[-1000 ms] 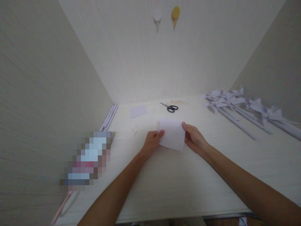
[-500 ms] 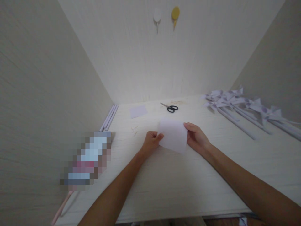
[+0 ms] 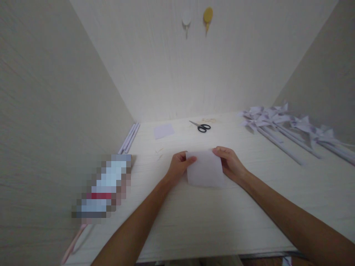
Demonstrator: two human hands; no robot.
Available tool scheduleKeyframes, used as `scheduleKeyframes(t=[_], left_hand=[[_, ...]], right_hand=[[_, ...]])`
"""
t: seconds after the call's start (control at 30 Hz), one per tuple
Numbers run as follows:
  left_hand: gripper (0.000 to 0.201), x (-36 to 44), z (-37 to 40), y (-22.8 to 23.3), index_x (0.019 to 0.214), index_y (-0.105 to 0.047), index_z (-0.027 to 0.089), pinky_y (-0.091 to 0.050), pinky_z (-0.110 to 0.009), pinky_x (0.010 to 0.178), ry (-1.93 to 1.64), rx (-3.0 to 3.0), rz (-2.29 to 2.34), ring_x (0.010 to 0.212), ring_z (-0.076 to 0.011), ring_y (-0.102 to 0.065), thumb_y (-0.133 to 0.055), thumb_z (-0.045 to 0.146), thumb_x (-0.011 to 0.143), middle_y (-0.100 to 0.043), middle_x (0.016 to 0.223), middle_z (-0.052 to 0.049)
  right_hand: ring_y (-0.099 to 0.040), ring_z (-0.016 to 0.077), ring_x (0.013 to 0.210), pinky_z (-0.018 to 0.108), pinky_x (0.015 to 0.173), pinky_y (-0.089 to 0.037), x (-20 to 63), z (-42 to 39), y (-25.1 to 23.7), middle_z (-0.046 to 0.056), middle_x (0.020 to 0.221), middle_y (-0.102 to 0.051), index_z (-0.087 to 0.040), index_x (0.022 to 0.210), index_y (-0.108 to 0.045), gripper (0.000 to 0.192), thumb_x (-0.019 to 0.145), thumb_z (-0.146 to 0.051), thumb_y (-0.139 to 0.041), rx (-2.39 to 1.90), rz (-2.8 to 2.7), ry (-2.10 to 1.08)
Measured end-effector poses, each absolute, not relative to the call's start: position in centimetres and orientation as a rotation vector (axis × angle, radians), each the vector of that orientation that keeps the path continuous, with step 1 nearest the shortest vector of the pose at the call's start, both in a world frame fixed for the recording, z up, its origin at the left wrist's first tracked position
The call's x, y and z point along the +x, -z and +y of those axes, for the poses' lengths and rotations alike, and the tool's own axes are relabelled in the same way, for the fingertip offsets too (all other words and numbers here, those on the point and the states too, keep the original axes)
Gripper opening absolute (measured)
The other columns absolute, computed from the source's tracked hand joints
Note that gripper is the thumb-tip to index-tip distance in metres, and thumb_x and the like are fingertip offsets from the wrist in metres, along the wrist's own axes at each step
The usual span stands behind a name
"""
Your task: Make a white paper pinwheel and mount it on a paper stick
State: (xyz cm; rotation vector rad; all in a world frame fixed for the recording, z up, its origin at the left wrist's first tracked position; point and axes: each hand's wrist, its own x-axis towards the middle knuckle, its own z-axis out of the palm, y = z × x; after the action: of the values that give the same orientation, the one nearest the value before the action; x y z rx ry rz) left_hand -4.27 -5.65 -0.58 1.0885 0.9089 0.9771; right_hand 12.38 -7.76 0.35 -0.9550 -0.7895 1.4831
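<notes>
**Both hands pinch a pale paper sheet mid-table**

The left hand grips the sheet of paper at its upper left corner; the right hand grips the upper right edge. Bare table lies open toward the near edge. Scissors and a small paper square lie beyond, paper pinwheels well right.

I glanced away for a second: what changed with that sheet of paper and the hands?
The paper sheet came down toward the person, now lying lower on the table. Left hand and right hand kept gripping its upper corners. Scissors and pinwheels stayed put.
</notes>
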Motion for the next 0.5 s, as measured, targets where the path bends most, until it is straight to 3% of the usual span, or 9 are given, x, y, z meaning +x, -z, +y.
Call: scheduleKeyframes(t=[0.27,0.4,0.5], left_hand=[[0.031,-4.22,-5.91,0.22,0.054,-0.053,0.012,-0.033,-0.021,0.045,-1.057,0.891,0.875,0.042,-0.0071,-0.043,-0.066,0.041,0.057,-0.051,0.048,0.002],[0.037,-4.26,-5.79,-0.08,0.057,-0.055,0.012,-0.036,-0.023,0.046,-1.076,0.796,0.878,0.045,-0.0104,-0.048,-0.063,0.048,0.056,-0.055,0.049,0.0],[0.051,-4.6,-5.35,-0.15,0.062,-0.059,0.012,-0.041,-0.025,0.051,-1.055,0.779,0.798,0.055,-0.0149,-0.056,-0.05,0.062,0.06,-0.06,0.056,-0.006]], right_hand=[[-0.038,0.0041,0.039,0.018,0.038,-0.028,12.31,-7.63,-0.24,-0.005,0.044,-0.045,-0.015,0.046,-0.051,0.024,0.054,-0.026,-0.07,-0.963,-0.828,-1.47],[-0.026,0.0009,0.03,0.017,0.028,-0.015,12.38,-7.55,-0.16,-0.007,0.036,-0.036,-0.015,0.046,-0.052,0.025,0.054,-0.03,-0.071,-0.986,-0.857,-1.445],[-0.032,0.001,0.03,0.013,0.026,-0.021,12.65,-7.23,-0.12,-0.006,0.037,-0.041,-0.015,0.049,-0.054,0.024,0.053,-0.03,-0.072,-0.955,-0.782,-1.377]])
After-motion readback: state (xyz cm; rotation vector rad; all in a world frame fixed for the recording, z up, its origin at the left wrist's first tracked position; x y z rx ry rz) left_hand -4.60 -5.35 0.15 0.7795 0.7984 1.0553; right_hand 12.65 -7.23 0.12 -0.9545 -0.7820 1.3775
